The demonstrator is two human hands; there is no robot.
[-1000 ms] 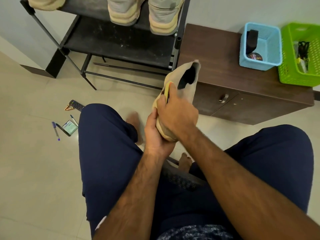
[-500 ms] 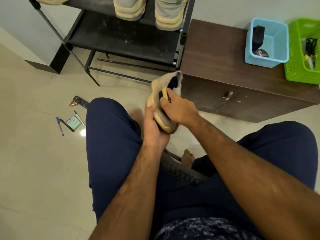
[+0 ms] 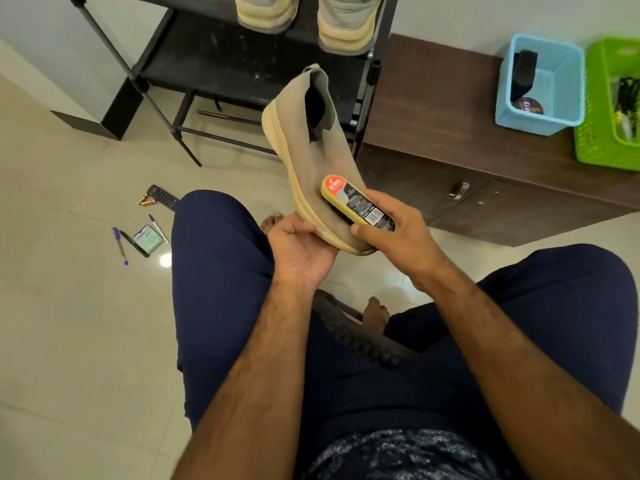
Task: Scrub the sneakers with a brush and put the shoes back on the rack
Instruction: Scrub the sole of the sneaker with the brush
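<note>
Pale tiled floor (image 3: 69,323) is lying beneath both grips; a dark cabinet (image 3: 450,109) is standing beyond the right grip (image 3: 398,237), carrying a blue basket (image 3: 540,123) and a green basket (image 3: 595,147); the black rack (image 3: 221,60) is standing beyond the left grip (image 3: 301,251), bearing two sneakers (image 3: 341,26). The left grip is clasping the beige sneaker (image 3: 311,157) at its toe; the right grip is clutching the brush (image 3: 356,202), pressing it on the upper; a remote (image 3: 162,197) is lying on the floor, left of the left grip.
</note>
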